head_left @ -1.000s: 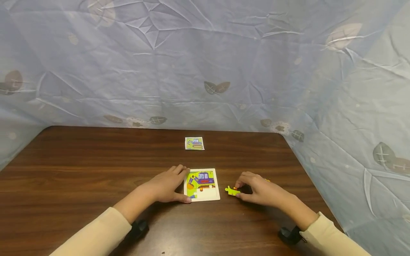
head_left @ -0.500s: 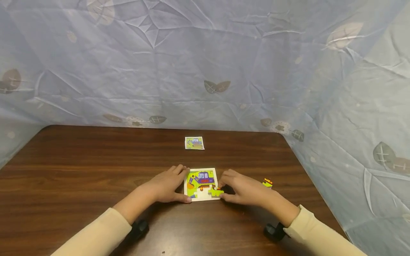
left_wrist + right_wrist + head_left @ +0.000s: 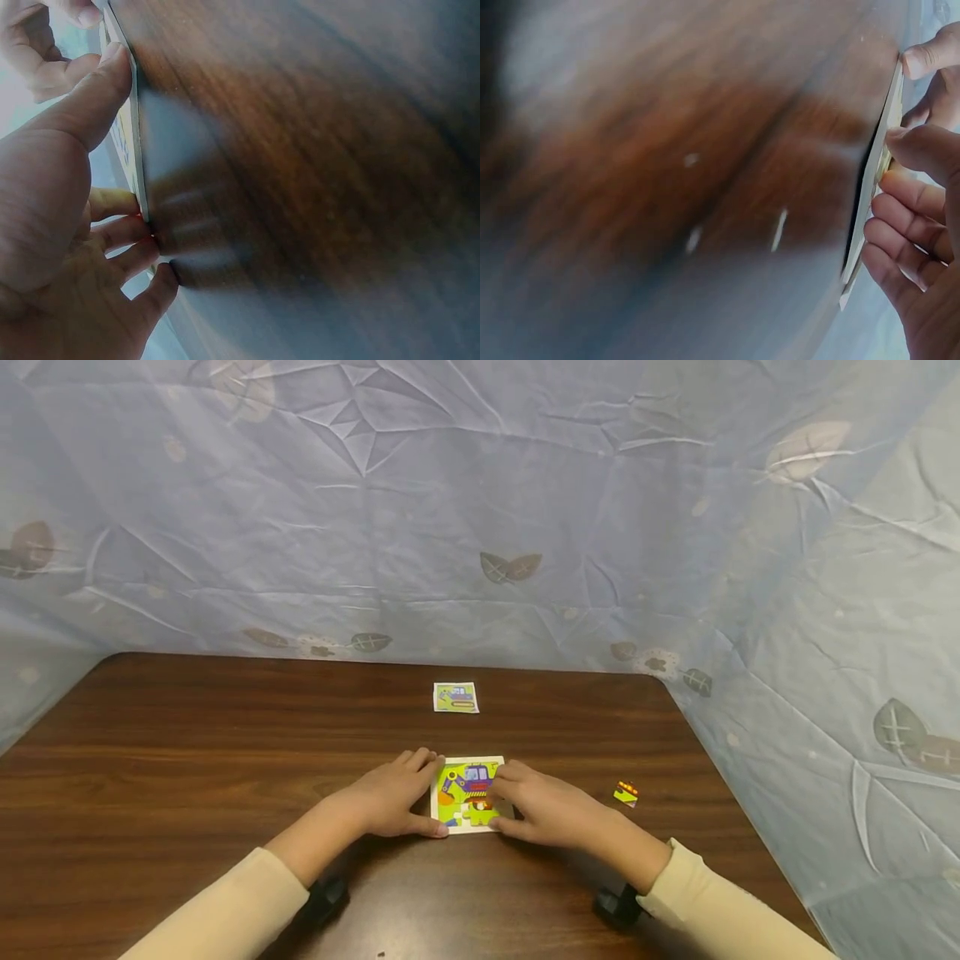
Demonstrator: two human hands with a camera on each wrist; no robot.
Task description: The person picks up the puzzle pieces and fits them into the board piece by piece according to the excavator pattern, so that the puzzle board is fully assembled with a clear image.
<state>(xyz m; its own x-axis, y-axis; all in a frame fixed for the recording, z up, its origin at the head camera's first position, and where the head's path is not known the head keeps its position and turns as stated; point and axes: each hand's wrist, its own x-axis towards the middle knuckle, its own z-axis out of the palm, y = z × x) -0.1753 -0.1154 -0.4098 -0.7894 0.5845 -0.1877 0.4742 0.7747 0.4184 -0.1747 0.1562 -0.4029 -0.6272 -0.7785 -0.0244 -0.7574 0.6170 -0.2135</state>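
Note:
A white-rimmed jigsaw puzzle tray (image 3: 471, 831) with a purple excavator picture lies on the table between both hands. My left hand (image 3: 393, 793) holds its left side, thumb at the near left corner and fingers at the far one. In the left wrist view the thumb (image 3: 112, 75) lies against the tray's edge. Over the tray's lower right part, my right hand (image 3: 551, 806) pinches a green puzzle piece (image 3: 480, 817) between thumb and fingers. Some of that piece is hidden by the fingers. A pale gap in the picture shows just left of it.
Right of the right hand lies a loose green and red puzzle piece (image 3: 626, 793). A small picture card (image 3: 455, 697) of the excavator rests farther back on the brown wooden table (image 3: 225, 718). Patterned grey-blue cloth (image 3: 420, 527) hangs behind and at the sides.
My right hand has carried the green piece leftward from the bare table onto the tray's lower right part, uncovering the loose piece at right. The left hand has stayed on the tray.

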